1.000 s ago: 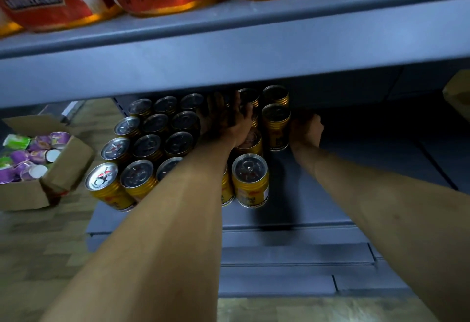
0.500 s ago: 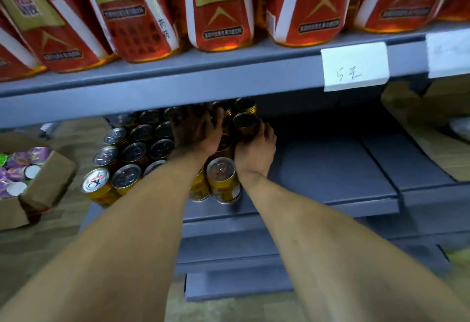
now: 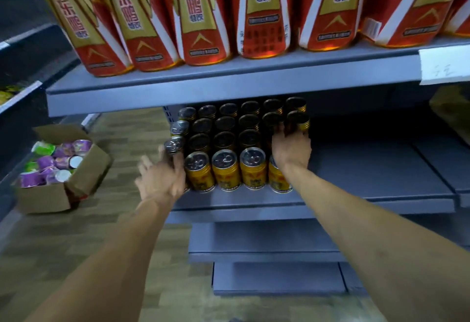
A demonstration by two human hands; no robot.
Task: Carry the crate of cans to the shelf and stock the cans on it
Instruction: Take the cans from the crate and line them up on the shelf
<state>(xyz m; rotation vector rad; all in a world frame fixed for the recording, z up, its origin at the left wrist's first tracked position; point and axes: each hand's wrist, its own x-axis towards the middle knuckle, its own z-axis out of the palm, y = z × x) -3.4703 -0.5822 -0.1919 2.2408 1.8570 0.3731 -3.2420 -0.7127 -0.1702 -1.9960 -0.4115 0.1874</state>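
At far left a cardboard box (image 3: 63, 184) of purple and green cups sits on the floor. Your left hand (image 3: 162, 179) is blurred, fingers spread and relaxed against the left edge of the block of yellow cans (image 3: 239, 143), touching the outer cans without gripping any. The cans stand upright in rows on the grey shelf (image 3: 368, 176). Your right hand (image 3: 291, 150) reaches over the block's right side; whether its fingers grip a can there, you cannot tell.
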